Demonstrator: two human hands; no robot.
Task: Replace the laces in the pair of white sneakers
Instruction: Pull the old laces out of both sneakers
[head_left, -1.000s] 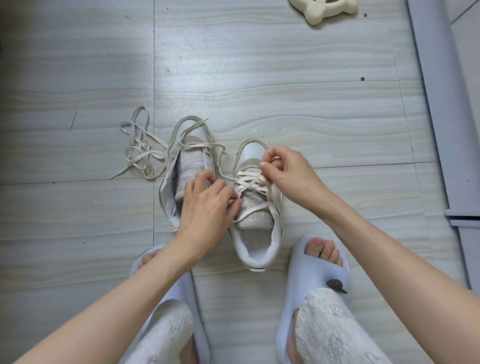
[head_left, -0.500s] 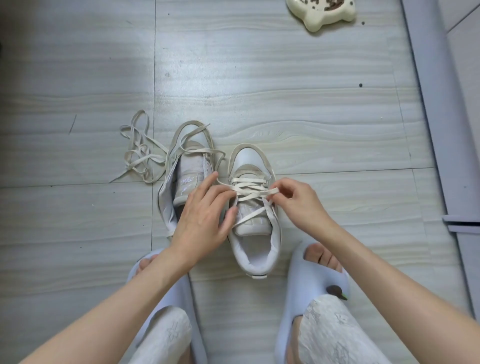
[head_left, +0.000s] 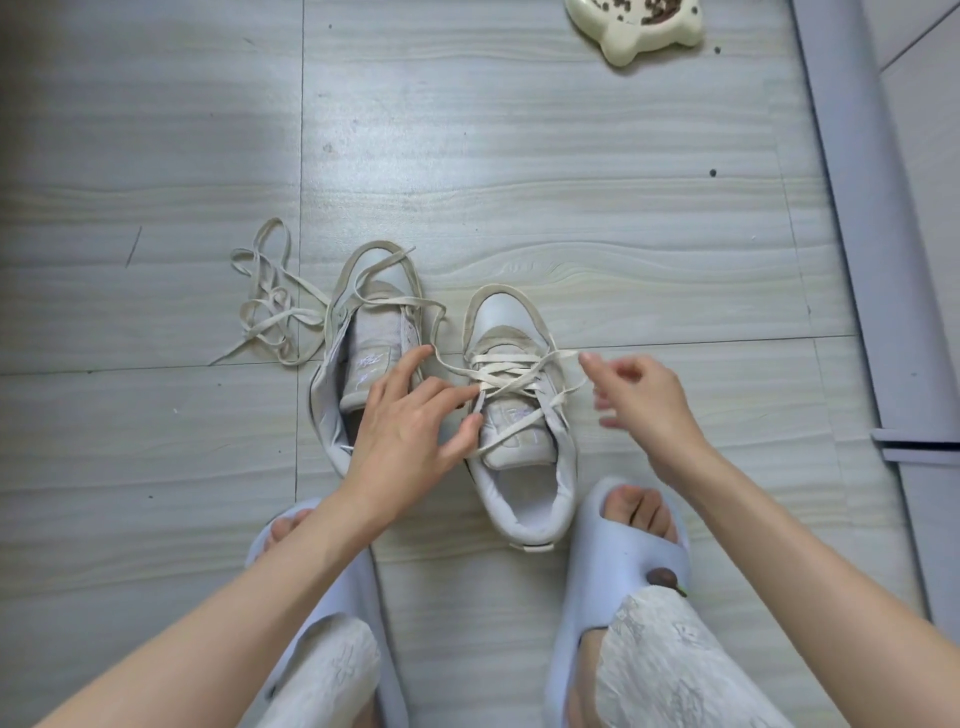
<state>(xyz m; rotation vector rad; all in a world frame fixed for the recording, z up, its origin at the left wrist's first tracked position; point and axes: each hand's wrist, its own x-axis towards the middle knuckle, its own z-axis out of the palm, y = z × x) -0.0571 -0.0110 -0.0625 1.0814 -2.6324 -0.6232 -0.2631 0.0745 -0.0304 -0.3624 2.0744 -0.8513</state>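
Note:
Two white sneakers stand side by side on the floor. The right sneaker (head_left: 524, 499) carries a beige lace (head_left: 511, 371) crossed through its eyelets. The left sneaker (head_left: 366, 353) has its tongue bare, with a lace draped loosely over it. A tangled loose lace (head_left: 270, 312) lies on the floor to its left. My left hand (head_left: 410, 426) reaches between the shoes with spread, fairly straight fingers, the fingertips touching the right sneaker's lace. My right hand (head_left: 641, 400), blurred, hovers just right of that sneaker, its index fingertip beside a free lace end and nothing gripped.
A cream pet food bowl (head_left: 636, 31) with kibble sits at the far right. A grey door frame (head_left: 852, 260) runs down the right side. My feet in pale blue slippers (head_left: 618, 551) flank the right sneaker's heel on the tiled floor.
My right hand has let go of the lace and drawn away to the right of the sneaker. My left hand's fingers have spread out along the lace.

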